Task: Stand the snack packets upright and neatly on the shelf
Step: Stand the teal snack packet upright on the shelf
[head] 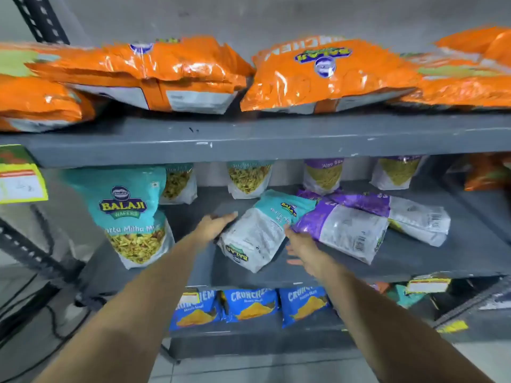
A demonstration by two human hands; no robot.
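Teal packet [260,230] lies flat mid-shelf [414,261], partly under purple packet [343,233]. Left hand [215,225] and right hand [301,244] spread open, flanking it, likely to lift it upright.

- Your left hand [218,225] hides its fingertips behind the flat-lying teal-and-white snack packet [260,233].
- The grey metal shelf lip [249,146] cuts off the tops of the back-row packets.
- The orange foil bags [470,64] run past both edges.
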